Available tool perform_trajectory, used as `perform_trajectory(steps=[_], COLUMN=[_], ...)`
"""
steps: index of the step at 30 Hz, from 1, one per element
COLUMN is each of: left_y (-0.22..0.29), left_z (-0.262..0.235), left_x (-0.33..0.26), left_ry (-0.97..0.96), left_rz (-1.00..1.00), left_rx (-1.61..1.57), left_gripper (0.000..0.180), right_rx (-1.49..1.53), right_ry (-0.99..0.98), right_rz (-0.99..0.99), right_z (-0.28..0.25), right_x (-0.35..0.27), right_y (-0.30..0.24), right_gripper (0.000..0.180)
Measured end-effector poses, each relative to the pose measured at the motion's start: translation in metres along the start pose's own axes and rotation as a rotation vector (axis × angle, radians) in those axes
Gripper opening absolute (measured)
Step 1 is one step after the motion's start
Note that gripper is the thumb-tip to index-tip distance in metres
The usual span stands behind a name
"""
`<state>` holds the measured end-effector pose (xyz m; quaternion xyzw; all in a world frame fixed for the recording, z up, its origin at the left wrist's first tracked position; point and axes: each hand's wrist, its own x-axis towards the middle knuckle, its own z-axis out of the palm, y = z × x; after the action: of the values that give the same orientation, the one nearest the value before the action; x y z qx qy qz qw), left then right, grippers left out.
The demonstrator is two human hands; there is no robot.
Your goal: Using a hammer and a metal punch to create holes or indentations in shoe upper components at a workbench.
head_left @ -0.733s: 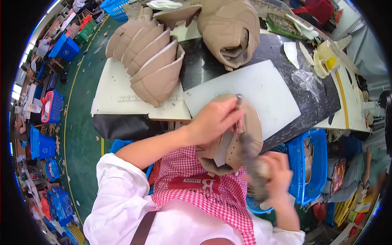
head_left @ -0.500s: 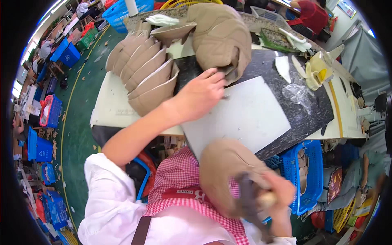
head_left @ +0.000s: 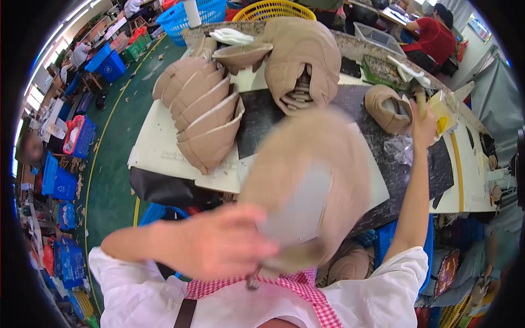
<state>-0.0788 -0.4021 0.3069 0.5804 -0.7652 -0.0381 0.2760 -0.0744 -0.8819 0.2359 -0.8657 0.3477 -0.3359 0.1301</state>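
Observation:
My left hand (head_left: 224, 240), blurred by motion, is closed at the near edge of a large tan shoe upper (head_left: 347, 175). The upper is smeared too, and the grey-white board (head_left: 367, 164) shows through its opening. A small metal tip (head_left: 252, 282) pokes out below this hand; the rest of it is hidden. Far to the right, my right hand (head_left: 424, 128) is closed round a tool whose pale stub (head_left: 420, 99) shows above the fingers. Beside it a shaped tan shoe upper (head_left: 383, 109) lies on the black mat (head_left: 404, 169).
Nested tan uppers (head_left: 202, 117) stand at the left of the table, and a tall stack (head_left: 303, 49) is behind the board. White gloves (head_left: 231, 36) and crumpled clear plastic (head_left: 399, 147) lie about. A blue basket (head_left: 385, 238) sits below. People work farther back.
My left hand has come back from the stack toward my body with an upper. My right hand has moved from my lap to the far right; a shaped upper now lies there.

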Motion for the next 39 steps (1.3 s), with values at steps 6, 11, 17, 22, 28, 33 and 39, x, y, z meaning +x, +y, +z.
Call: perform_trajectory(steps=[6, 11, 17, 22, 28, 33, 39], left_y=[0.015, 0.004, -0.005, -0.013, -0.038, -0.034, -0.032], left_z=[0.085, 0.104, 0.065, 0.056, 0.087, 0.08, 0.081], left_x=[-0.054, -0.046, -0.043, -0.021, -0.01, -0.002, 0.003], left_ry=[-0.255, -0.146, 0.145, 0.474, 0.295, 0.245, 0.133], left_rz=[-0.067, -0.135, -0.224, -0.812, -0.728, -0.682, -0.312], left_rx=[0.077, 0.131, -0.7, -1.155, -1.129, -0.972, -0.309], left_gripper=[0.011, 0.008, 0.007, 0.009, 0.012, 0.009, 0.005], right_rx=[0.488, 0.61, 0.382, 0.327, 0.309, 0.414, 1.486], right_ry=[-0.411, -0.862, -0.842, -0.836, -0.664, -0.403, -0.641], right_rz=[0.111, 0.119, -0.17, -0.266, -0.287, -0.051, -0.139], right_z=[-0.079, -0.08, -0.054, -0.048, -0.048, -0.074, -0.217], right_x=[-0.08, -0.171, -0.177, -0.176, -0.183, -0.197, -0.221], right_y=[-0.052, -0.089, -0.121, -0.127, -0.119, -0.095, -0.085], right_gripper=[0.027, 0.027, 0.031, 0.032, 0.031, 0.023, 0.021])
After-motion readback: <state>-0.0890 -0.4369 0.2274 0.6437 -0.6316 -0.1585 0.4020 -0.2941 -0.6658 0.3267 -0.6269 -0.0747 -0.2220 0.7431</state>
